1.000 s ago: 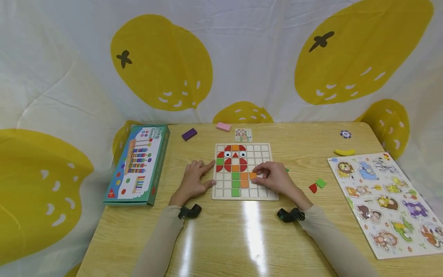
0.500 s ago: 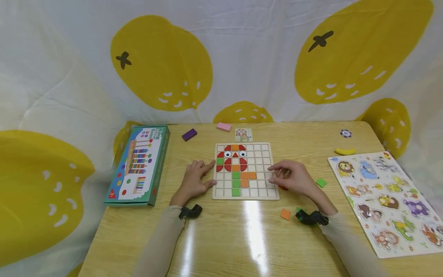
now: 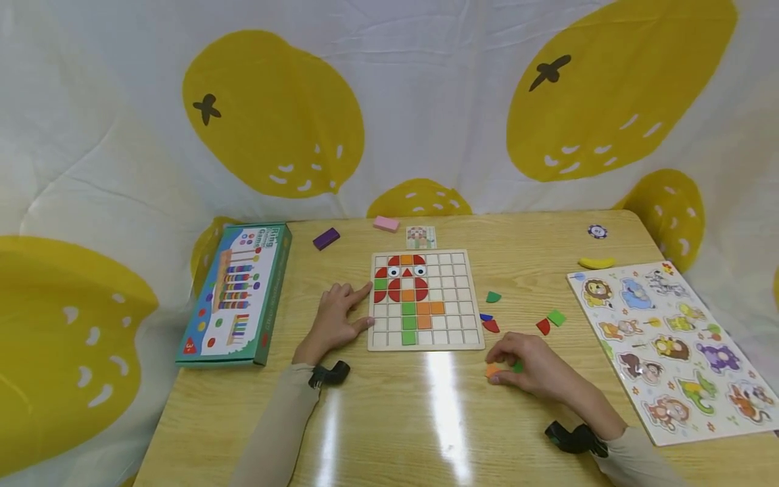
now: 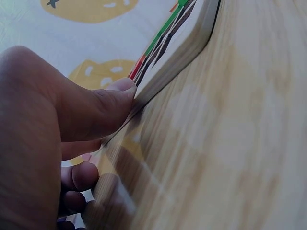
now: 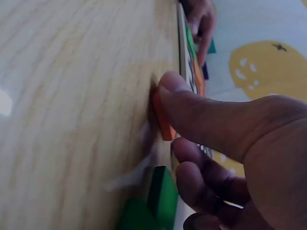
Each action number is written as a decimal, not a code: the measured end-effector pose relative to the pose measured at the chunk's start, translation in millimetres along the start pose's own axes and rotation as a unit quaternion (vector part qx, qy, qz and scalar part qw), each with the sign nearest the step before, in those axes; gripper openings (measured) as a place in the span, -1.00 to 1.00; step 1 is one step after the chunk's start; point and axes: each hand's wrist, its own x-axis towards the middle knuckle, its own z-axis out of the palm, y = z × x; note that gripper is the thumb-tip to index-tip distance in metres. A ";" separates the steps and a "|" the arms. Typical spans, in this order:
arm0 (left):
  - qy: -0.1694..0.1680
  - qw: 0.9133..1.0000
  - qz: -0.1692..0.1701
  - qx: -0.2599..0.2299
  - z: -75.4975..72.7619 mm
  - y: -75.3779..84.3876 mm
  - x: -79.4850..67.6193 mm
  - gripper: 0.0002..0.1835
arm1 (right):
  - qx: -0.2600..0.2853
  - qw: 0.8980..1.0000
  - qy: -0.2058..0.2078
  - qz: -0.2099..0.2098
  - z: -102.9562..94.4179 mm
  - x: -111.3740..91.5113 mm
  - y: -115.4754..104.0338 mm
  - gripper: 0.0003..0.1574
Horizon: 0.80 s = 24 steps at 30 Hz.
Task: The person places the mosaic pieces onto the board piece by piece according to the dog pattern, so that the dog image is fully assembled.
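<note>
In the head view, a wooden grid board (image 3: 453,331) carries red, green and orange tiles and two eye pieces. My left hand (image 3: 333,316) lies at its left edge, thumb and forefinger extended to the rim; the left wrist view shows the thumb (image 4: 103,108) against the board's side. Right of the board's near corner, my right hand (image 3: 532,365) pinches an orange square tile (image 3: 493,369), low at the table. In the right wrist view the thumb lies on the orange tile (image 5: 164,120). Green pieces (image 5: 163,194) sit beside the fingers there, partly hidden by the hand in the head view.
Loose red (image 3: 490,326), blue, and green (image 3: 493,297) pieces lie right of the board. A pattern card (image 3: 421,237), pink block (image 3: 386,224) and purple block (image 3: 326,238) are behind. A game box (image 3: 234,297) stands left; an animal puzzle (image 3: 669,352) and toy banana (image 3: 596,263) lie right.
My right hand has let go of an orange tile on the board, moved right and toward me, and taken hold of another orange tile on the table. The left hand stays at the board's edge.
</note>
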 end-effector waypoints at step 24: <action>0.007 1.000 0.011 -0.002 0.1 -2.4 -0.7 -0.20 | 0.131 0.984 0.095 0.070 17.6 91.5 -3.4 -0.62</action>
